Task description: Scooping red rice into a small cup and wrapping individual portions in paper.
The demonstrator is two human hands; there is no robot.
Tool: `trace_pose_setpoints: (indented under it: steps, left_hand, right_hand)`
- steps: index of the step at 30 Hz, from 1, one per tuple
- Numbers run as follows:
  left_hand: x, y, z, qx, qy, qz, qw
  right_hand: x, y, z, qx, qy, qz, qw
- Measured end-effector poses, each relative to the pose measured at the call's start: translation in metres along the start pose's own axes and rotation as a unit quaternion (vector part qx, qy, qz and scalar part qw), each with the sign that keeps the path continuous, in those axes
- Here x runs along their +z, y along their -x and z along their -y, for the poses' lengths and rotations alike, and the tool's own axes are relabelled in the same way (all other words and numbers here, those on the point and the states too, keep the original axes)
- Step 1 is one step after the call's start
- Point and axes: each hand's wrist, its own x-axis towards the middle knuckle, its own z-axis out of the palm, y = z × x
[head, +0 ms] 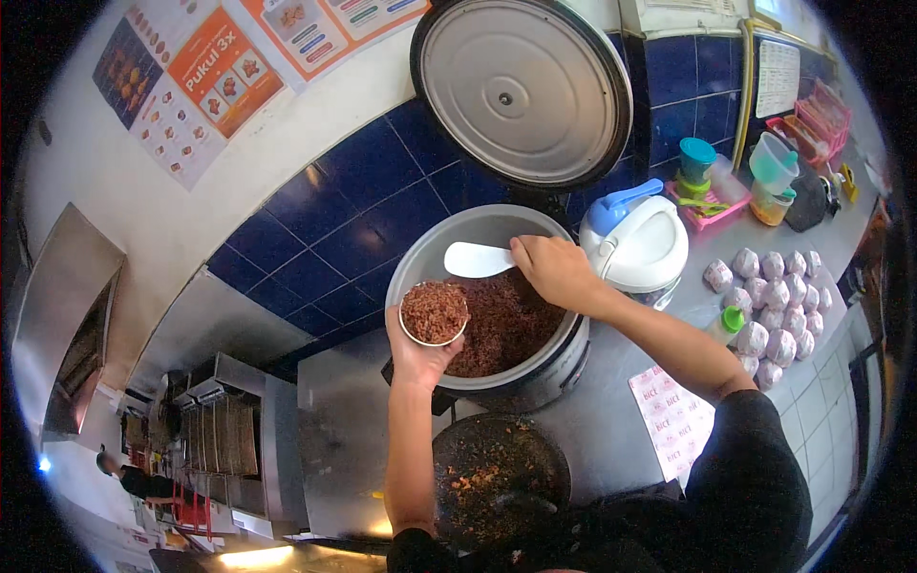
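Observation:
A large round rice cooker [577, 358] stands before me with its lid [519, 93] raised, brown-red cooked rice [501, 329] in its pot. My left hand [423, 354] holds a small round cup [433, 342] heaped with the same rice over the pot's left side. In my right hand [555, 272] is a white plastic rice paddle [478, 260], its blade pointing left above the rice, just above and to the right of the cup. The blade does not touch the cup's rice as far as I can tell.
Beside the cooker are a white lidded jug [641, 243], several paper-wrapped bundles [777, 294], a green-capped bottle [727, 324] and printed wrapping paper [670, 422]. A dark round pan [501, 473] with food scraps sits nearest me. Another person [147, 483] is far off at lower left.

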Motion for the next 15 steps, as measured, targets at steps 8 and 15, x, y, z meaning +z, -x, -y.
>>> trace_pose_setpoints:
  steps: [8,15]
  left_hand:
    - [0.0029,0.0011,-0.0056,0.002,0.009,0.052,0.999]
    - [-0.0021,-0.005,-0.0024,-0.021,0.07,0.032,0.997]
  right_hand:
    - [-0.004,0.0033,-0.0026,0.012,0.068,0.032,0.997]
    - [-0.0037,0.0112,0.0039,-0.017,-0.069,-0.04,0.997]
